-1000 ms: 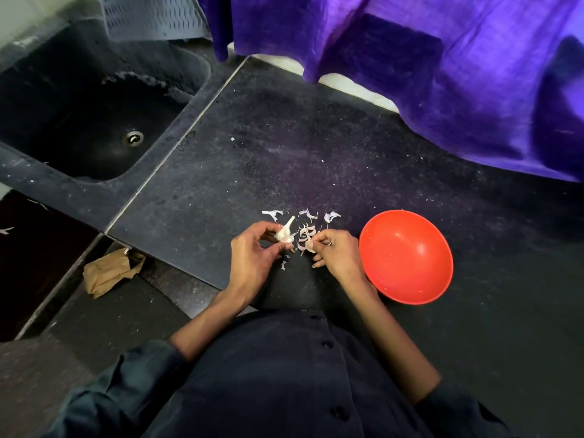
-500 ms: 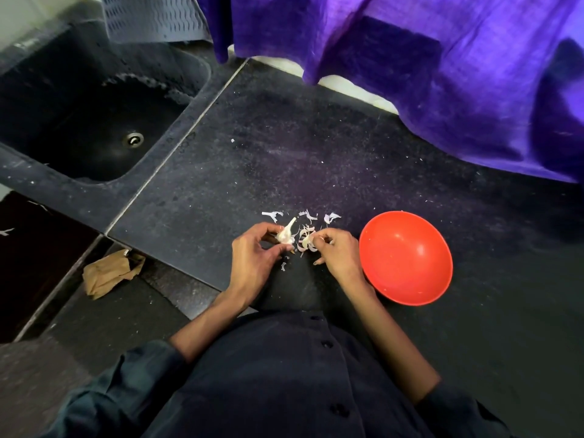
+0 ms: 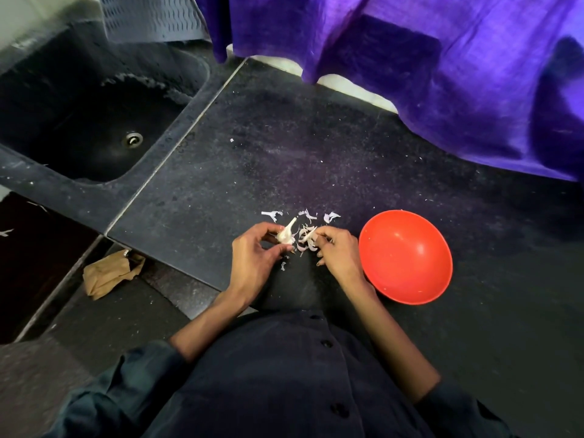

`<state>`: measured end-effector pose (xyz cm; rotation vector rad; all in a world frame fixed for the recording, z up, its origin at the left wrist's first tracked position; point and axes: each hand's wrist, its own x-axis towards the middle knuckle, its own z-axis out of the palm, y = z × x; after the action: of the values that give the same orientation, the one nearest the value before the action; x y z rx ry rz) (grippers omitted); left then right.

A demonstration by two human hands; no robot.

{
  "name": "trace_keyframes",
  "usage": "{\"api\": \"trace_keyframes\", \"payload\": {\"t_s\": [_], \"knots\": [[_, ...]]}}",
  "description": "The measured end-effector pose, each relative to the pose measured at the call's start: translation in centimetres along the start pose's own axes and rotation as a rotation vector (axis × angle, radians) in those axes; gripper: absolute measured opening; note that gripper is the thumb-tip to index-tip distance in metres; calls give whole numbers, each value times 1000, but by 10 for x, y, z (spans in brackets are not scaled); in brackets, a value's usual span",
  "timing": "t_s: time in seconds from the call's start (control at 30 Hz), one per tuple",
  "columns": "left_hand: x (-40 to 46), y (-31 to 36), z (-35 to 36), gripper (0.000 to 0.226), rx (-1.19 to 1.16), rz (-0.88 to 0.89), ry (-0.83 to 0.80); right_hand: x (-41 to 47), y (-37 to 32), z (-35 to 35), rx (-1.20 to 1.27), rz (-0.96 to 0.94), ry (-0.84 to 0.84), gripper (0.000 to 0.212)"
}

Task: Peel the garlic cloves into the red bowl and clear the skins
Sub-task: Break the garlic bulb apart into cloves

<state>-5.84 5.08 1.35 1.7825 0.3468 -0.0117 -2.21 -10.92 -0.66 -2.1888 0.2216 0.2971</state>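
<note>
My left hand (image 3: 254,257) pinches a white garlic bulb (image 3: 286,234) with a pointed stem, just above the dark counter's front edge. My right hand (image 3: 338,252) sits close beside it, its fingertips closed on a small garlic clove or strip of skin (image 3: 308,234); which of the two I cannot tell. Loose white garlic skins (image 3: 303,216) lie scattered on the counter between and beyond my hands. The red bowl (image 3: 407,257) stands right of my right hand, almost touching the wrist, with only tiny specks inside.
A dark sink (image 3: 94,121) with a metal drain lies at the far left. Purple cloth (image 3: 442,74) hangs over the counter's back edge. A crumpled brown paper (image 3: 110,273) lies on the floor below the counter edge. A grey perforated mat (image 3: 151,17) stands behind the sink.
My right hand's fingertips have shifted slightly up and toward the bulb, pulling at a piece. The left hand and the bowl stay where they were.
</note>
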Motion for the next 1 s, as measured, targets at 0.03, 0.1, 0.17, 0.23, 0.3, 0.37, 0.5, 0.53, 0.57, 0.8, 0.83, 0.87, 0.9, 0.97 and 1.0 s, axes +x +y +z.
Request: {"api": "trace_keyframes", "payload": {"t_s": [0.03,0.1,0.17,0.23,0.3,0.37,0.5,0.53,0.57,0.8,0.83,0.87,0.9,0.97,1.0], "knots": [[0,0,0,31,1,1,1,0,0,0,5,9,-5,21],[-1,1,-1,31,4,7,2,1,1,2,-8,12,-4,26],[-1,2,-1,31,1,9,2,3,5,3,-29,7,1,26],[-1,2,-1,31,4,12,3,4,5,3,-31,12,-1,29],[-1,1,-1,31,12,15,5,3,3,1,-32,24,-13,37],[-1,1,-1,31,16,12,6,2,0,-1,-37,32,-18,43],[-1,2,-1,30,14,17,14,0,-3,-3,-45,37,-11,47],[-1,2,-1,30,14,17,14,-1,-3,-4,-48,39,-13,48],[-1,2,-1,30,12,18,12,-1,-4,-4,-49,39,-16,48],[-1,1,-2,32,13,19,9,1,-3,-1,42,43,-49,46],[0,0,-2,34,15,15,11,1,-3,-1,56,50,-52,48],[0,0,-2,35,17,11,14,1,-3,-1,75,57,-52,49],[0,0,-1,35,18,11,15,1,-3,-1,109,64,-51,49],[0,0,-1,34,26,14,17,0,-4,-2,198,76,-62,48],[0,1,-1,33,28,15,18,1,-4,-1,231,79,-73,48]]}}
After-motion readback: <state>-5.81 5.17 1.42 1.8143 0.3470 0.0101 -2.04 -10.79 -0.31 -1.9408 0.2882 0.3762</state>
